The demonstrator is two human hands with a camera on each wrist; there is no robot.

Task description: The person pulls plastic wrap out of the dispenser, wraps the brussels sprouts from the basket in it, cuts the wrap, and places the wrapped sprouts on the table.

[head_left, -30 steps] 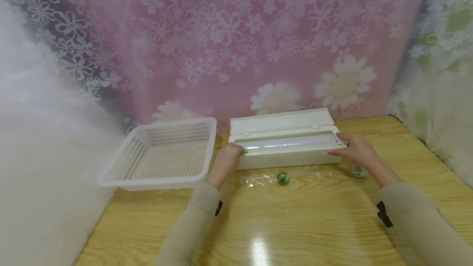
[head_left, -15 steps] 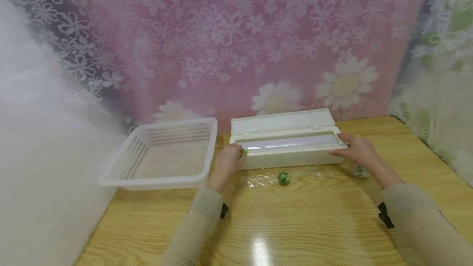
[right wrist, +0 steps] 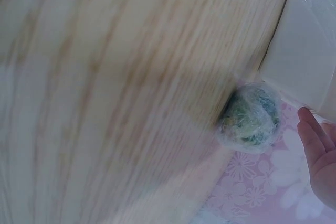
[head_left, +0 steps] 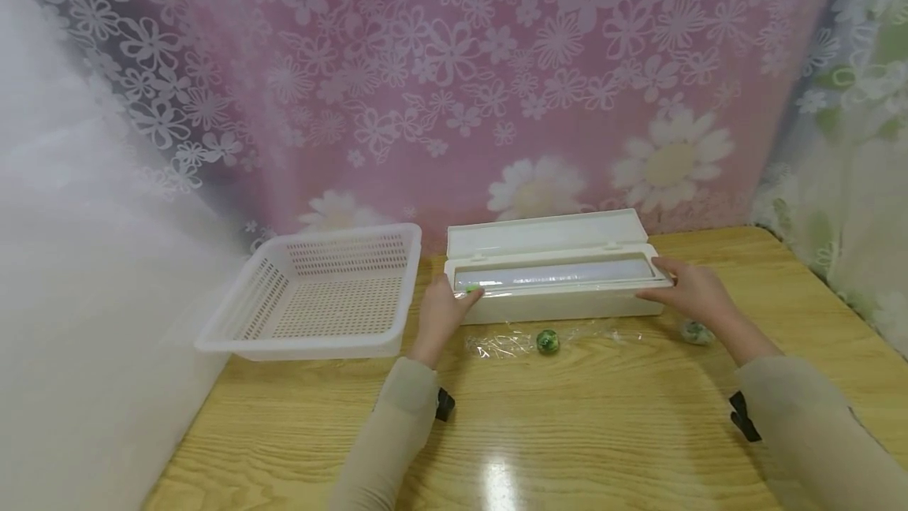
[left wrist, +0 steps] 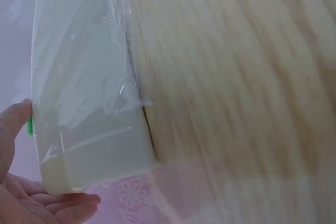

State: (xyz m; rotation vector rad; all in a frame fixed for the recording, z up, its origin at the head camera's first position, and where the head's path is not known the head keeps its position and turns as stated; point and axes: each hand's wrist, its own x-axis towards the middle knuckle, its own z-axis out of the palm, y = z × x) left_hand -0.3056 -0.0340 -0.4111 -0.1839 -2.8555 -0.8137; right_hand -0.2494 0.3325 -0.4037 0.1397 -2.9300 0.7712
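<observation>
A long white cling film dispenser (head_left: pixel 560 307) stands on the table with its lid raised, a roll of film (head_left: pixel 567 272) inside. My left hand (head_left: pixel 438 314) holds its left end, the thumb on the top front edge beside a small green slider (head_left: pixel 472 288). In the left wrist view, fingers (left wrist: pixel 68 205) lie against the end wall. My right hand (head_left: pixel 695 296) grips the right end between thumb and fingers. Clear film (head_left: pixel 500 344) lies in front of the dispenser, with a mottled green ball (head_left: pixel 548 341) on it. A film-wrapped green ball (right wrist: pixel 252 119) sits near my right wrist.
A white perforated plastic basket (head_left: pixel 319 349) stands to the left of the dispenser. The wooden table (head_left: pixel 567 432) meets a pink flowered curtain (head_left: pixel 440 148) at the back.
My left hand's curled fingers have loosened from beside the green slider, and the thumb now lies along the front edge. The right hand keeps its hold. The view has shifted slightly.
</observation>
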